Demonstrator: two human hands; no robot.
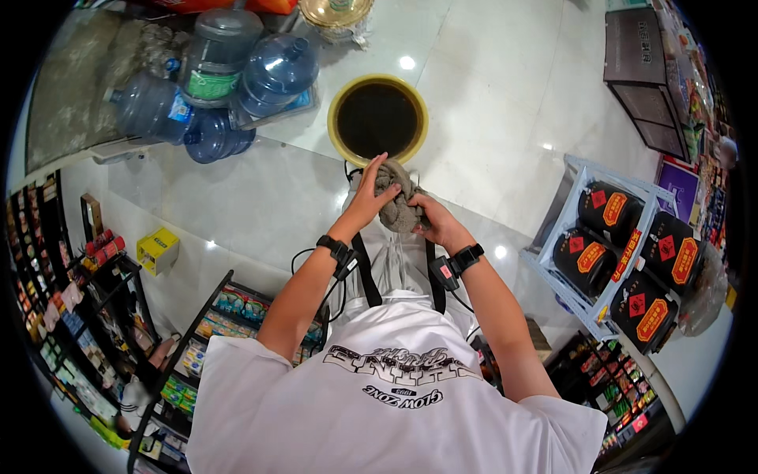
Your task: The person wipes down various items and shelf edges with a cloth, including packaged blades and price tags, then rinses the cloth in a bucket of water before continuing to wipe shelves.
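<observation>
Both my hands hold a bunched grey-brown cloth (398, 204) in front of my body. My left hand (368, 198) presses on its left side, thumb across the cloth and fingers stretched along its edge. On the right side, my right hand (437, 219) grips the cloth with bent fingers. Just beyond the cloth, a round yellow basin (334, 121) stands on the tiled floor, holding dark liquid (376, 118). My fingertips are over or close to the basin's near rim; the exact gap cannot be told.
Large water bottles (278, 71) stand and lie at the upper left. A rack (636, 249) with black labelled jars (610, 207) stands at the right, below stacked boxes (636, 53). Shelves of packets (237, 302) and a yellow box (158, 250) are at the left. A person (136, 403) is at the lower left.
</observation>
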